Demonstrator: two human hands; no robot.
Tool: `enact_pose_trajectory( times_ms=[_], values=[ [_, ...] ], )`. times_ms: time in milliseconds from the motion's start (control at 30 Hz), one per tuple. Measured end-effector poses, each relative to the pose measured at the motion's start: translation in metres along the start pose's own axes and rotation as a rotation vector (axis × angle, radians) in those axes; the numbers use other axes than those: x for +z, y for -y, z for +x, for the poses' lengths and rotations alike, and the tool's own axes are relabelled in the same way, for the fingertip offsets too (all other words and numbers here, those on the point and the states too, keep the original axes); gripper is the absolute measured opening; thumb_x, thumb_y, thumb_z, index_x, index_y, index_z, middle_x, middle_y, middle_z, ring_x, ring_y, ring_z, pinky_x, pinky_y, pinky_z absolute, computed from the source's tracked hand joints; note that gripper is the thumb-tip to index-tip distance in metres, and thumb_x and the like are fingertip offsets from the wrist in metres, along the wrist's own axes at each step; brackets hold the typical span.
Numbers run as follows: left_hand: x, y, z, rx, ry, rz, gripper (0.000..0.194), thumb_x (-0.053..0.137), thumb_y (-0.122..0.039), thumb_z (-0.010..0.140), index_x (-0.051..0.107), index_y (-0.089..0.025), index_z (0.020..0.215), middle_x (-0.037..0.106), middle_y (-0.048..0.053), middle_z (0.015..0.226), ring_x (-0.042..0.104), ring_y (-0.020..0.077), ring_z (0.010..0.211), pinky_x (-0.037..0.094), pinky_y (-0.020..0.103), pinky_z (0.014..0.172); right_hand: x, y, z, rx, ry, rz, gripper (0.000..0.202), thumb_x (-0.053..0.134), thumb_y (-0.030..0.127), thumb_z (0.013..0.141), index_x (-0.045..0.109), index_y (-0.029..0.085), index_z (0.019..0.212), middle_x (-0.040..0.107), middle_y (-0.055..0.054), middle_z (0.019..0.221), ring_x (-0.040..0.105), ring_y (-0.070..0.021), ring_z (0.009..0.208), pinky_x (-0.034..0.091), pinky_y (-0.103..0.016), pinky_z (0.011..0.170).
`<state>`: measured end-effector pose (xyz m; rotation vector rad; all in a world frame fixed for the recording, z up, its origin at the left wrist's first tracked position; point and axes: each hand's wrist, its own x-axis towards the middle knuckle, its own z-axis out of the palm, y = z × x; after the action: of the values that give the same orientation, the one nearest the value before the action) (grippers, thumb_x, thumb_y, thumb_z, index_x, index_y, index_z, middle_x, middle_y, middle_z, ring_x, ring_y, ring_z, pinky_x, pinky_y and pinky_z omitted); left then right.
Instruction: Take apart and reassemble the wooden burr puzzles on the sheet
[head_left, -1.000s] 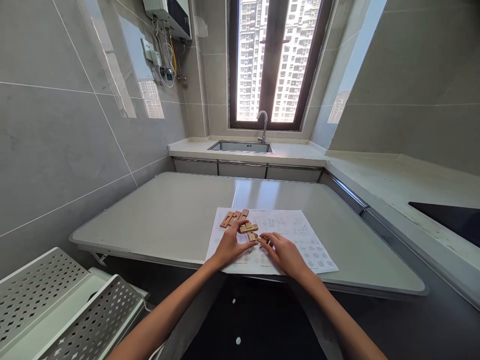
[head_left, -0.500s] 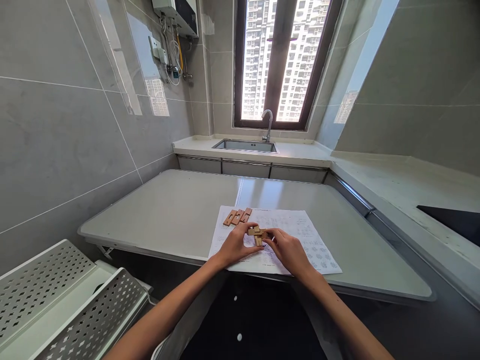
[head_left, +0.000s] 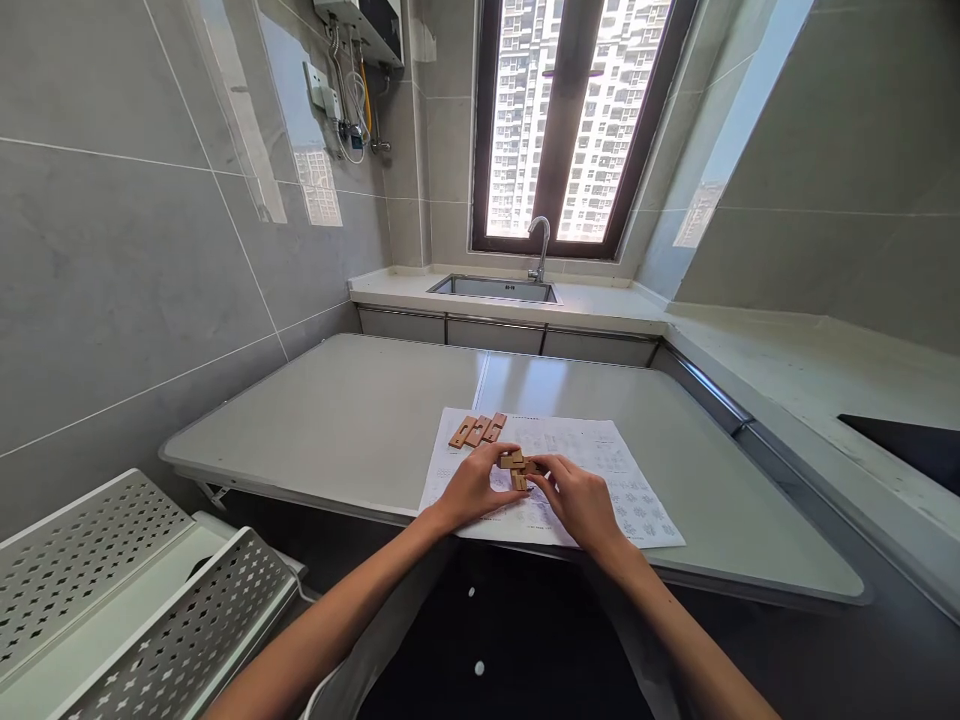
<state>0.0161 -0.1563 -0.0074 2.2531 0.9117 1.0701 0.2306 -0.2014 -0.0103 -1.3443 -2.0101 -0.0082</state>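
Note:
Between my two hands is a small wooden burr puzzle, made of interlocked notched pieces. My left hand grips it from the left, thumb below and fingers above. From the right, my right hand pinches a darker piece that sticks out of its side. Both hands are just above a printed sheet with rows of small diagrams. Three flat wooden pieces with cut-outs lie side by side on the sheet's upper left. My fingers hide part of the puzzle.
The sheet lies on a pale folding table. A sink with a faucet is set in the counter behind. At lower left stands a white perforated rack. Another counter runs along the right.
My view has shifted slightly. Both hands keep their hold on the wooden puzzle with hardly any movement, and the three loose pieces stay where they were on the sheet.

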Motion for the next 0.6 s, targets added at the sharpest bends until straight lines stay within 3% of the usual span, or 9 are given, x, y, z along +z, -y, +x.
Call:
enact_pose_trajectory(
  times_ms=[200,367,600],
  values=[
    [-0.0016,-0.0025,0.0007,-0.03,0.011,-0.047,0.068,0.086,-0.047,0.08,0.06,-0.027,0.139,0.073,0.006,0.126,0.07,0.0253,0.103,0.058,0.04,0.094,-0.0023,0.0011,-0.0002,0.02,0.0,0.034,0.028,0.05,0.04,0.109,0.068,0.026,0.125,0.079,-0.008,0.111,0.076,-0.0249,0.081,0.05,-0.033,0.069],
    [-0.0043,-0.0046,0.0033,-0.075,-0.037,-0.085,0.038,0.058,-0.047,0.103,0.069,-0.023,0.131,0.078,0.006,0.112,0.073,0.0223,0.09,0.057,0.039,0.088,0.0012,0.0011,-0.001,-0.01,-0.011,0.031,0.029,0.05,0.04,0.109,0.068,0.025,0.127,0.079,-0.009,0.11,0.075,-0.0239,0.08,0.05,-0.032,0.069],
    [-0.0052,0.0003,0.0045,-0.121,-0.101,-0.126,0.032,0.059,-0.045,0.102,0.077,-0.022,0.117,0.081,0.006,0.102,0.075,0.0227,0.087,0.059,0.037,0.085,0.0066,0.0083,-0.0009,-0.062,-0.041,-0.012,0.028,0.048,0.039,0.111,0.069,0.023,0.123,0.078,-0.007,0.105,0.072,-0.019,0.069,0.047,-0.029,0.065]
  ],
)
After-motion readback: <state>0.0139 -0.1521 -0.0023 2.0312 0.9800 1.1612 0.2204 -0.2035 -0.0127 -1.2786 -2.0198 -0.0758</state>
